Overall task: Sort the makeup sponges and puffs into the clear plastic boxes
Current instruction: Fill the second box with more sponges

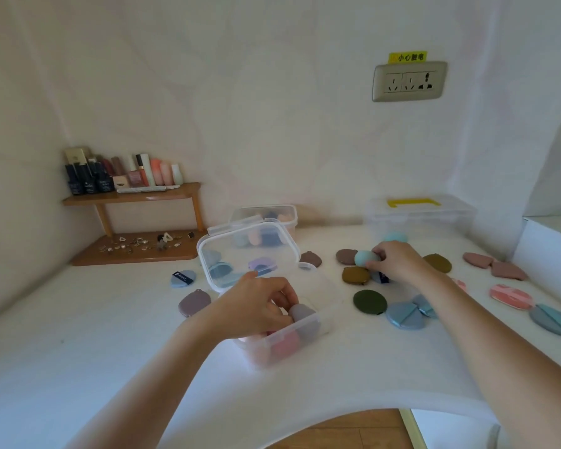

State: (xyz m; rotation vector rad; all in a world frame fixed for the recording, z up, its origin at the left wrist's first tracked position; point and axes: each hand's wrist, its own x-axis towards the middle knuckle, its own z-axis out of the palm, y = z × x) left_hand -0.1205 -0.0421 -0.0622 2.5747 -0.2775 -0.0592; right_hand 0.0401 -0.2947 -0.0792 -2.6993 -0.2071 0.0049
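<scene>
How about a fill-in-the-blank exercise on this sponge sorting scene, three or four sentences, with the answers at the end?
1. The hand gripping the teal sponge is the person's ____ one.
2. The near clear box, where the left hand holds a mauve sponge, stands ____, not closed.
3. The label above the wall socket is coloured ____.
4. The bottles stand on a shelf made of ____.
Missing words: right; open; yellow; wood.

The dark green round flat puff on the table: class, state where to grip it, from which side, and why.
Likely best: pinch the dark green round flat puff by its left rim, coming from the left. It lies flat and thin, so only the edge gives purchase; that side faces bare white table, while a blue-grey round puff crowds its right edge.
</scene>
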